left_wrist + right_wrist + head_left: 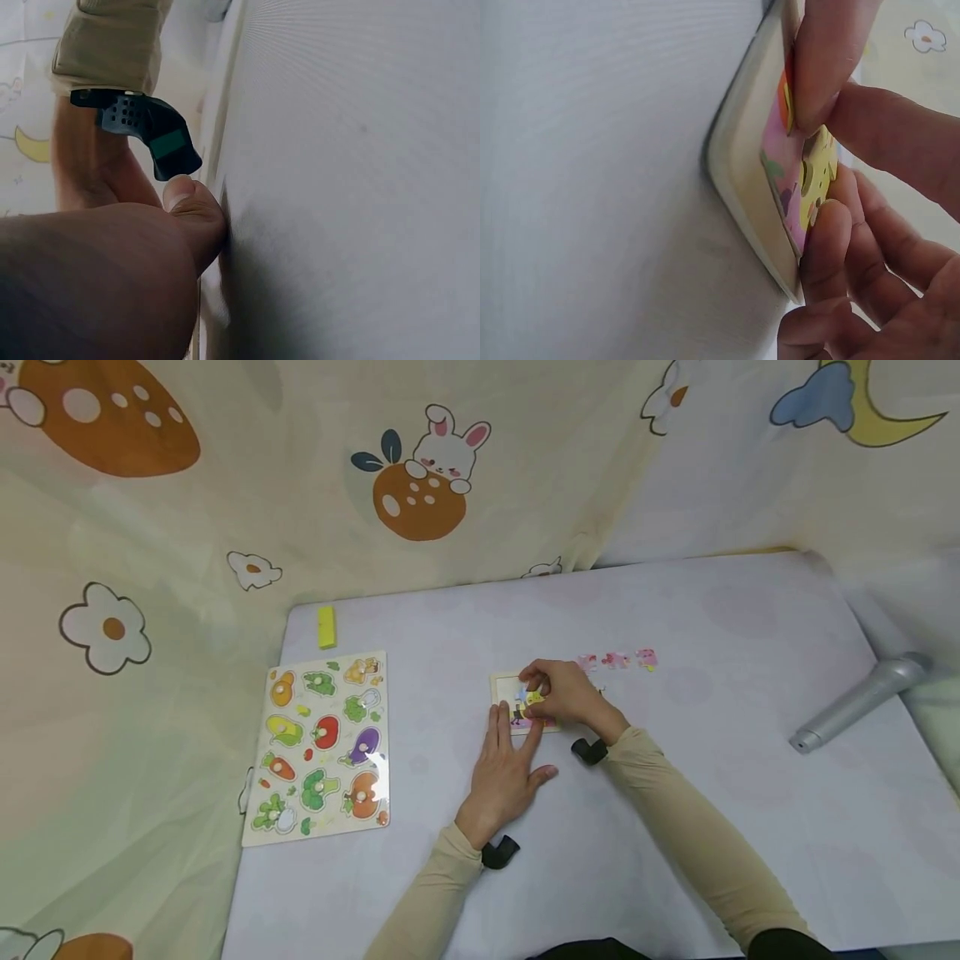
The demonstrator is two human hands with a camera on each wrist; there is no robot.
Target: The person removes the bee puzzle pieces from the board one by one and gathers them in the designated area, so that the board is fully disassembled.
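Observation:
A small jigsaw board (pixel 501 685) with a pale frame lies mid-table under both hands. My left hand (pixel 504 777) rests beside it with straight, spread fingers, fingertips at its near left edge. Thumb and fingers of my right hand (pixel 572 693) pinch a yellow jigsaw piece (pixel 823 161) over the board. Pink jigsaw parts (pixel 778 157) lie inside the frame in the right wrist view. The left wrist view has my left thumb (pixel 199 214) close to the tabletop. Fingers hide much of the board.
Several loose pink pieces (pixel 615 660) lie in a row beyond my right hand. On the left are a vegetable puzzle board (pixel 337 693) and a yellow block (pixel 326 627). A grey metal tube (pixel 858 702) reaches over the table's right side. A patterned curtain (pixel 300 485) hangs behind.

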